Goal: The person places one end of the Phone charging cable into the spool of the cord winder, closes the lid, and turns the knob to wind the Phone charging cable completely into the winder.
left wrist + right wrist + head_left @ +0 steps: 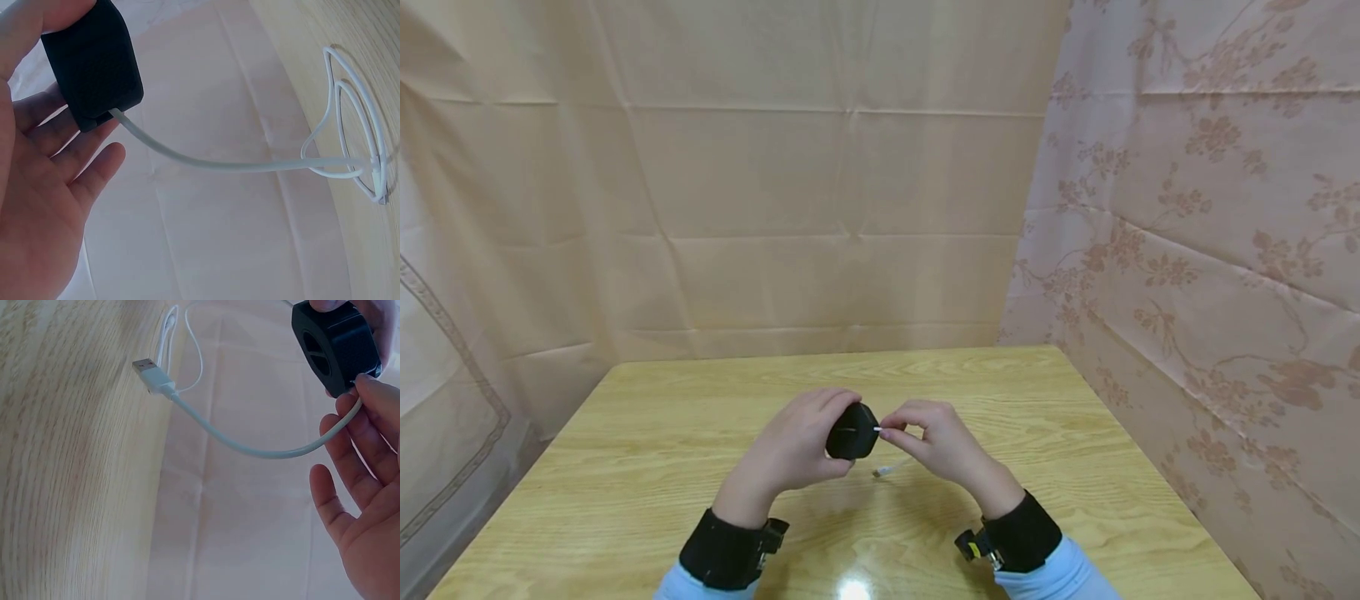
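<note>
My left hand (793, 442) grips a black, flat-sided cable winder (852, 433) above the table, thumb on one side and fingers on the other. A slotted round part shows on the winder's face in the right wrist view. Thumb and fingertips of my right hand (940, 442) pinch a white USB cable (269, 454) close against the winder's edge. From that pinch the cable curves to a USB plug (154, 376), which hangs free. Out of the winder's other side runs more white cable (206, 164), leading to loose loops. What lies inside the winder is hidden.
Loops of white cable (342, 112) appear by the light wood table (700, 400) in the left wrist view. A beige cloth (775, 183) hangs behind the table, and a flowered cloth (1195, 250) hangs along the right side.
</note>
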A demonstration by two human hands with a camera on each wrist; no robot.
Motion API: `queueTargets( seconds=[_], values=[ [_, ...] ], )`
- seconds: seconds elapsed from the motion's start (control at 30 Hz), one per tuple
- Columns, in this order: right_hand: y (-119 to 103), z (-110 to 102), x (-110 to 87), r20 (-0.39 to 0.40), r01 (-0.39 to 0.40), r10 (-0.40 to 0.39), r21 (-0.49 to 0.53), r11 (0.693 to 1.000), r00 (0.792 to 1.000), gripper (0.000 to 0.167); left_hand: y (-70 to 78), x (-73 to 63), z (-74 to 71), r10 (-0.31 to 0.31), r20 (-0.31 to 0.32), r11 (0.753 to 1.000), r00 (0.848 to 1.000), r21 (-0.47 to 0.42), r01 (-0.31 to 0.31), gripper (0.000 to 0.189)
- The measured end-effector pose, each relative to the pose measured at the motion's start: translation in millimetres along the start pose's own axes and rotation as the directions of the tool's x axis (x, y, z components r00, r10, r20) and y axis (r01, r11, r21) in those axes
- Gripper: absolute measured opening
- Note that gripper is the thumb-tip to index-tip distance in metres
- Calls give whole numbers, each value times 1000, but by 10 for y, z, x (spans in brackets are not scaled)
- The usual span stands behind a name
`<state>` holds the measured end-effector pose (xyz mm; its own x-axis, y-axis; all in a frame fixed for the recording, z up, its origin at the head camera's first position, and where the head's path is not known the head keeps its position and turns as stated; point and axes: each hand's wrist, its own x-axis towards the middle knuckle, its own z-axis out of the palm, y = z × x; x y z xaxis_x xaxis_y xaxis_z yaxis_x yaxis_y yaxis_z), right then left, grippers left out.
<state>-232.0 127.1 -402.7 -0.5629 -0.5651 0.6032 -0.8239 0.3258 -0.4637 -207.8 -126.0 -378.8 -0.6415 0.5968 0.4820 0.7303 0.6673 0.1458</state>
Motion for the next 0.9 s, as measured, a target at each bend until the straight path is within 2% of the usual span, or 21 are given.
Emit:
queueTargets(
  seconds=[0.2,0.47,0.7,0.9],
  values=[
    [-19,-33,2,-11,-18,18,-34,999,1000,6,-34,-6,-26,1,-38,1000,999,16,0,77],
    [11,-109,-16,-94,-77,69,-76,994,993,4,-159,-53,-99,-35,-126,999,991,24,38,77],
    [30,-153,-22,-116,-113,101,-104,988,988,4,-219,-100,-165,-107,-115,994,988,-5,107,78],
    [67,-204,-38,-137,-149,135,-101,984,981,6,-260,-142,-230,-184,-98,983,978,-17,183,78]
  ],
)
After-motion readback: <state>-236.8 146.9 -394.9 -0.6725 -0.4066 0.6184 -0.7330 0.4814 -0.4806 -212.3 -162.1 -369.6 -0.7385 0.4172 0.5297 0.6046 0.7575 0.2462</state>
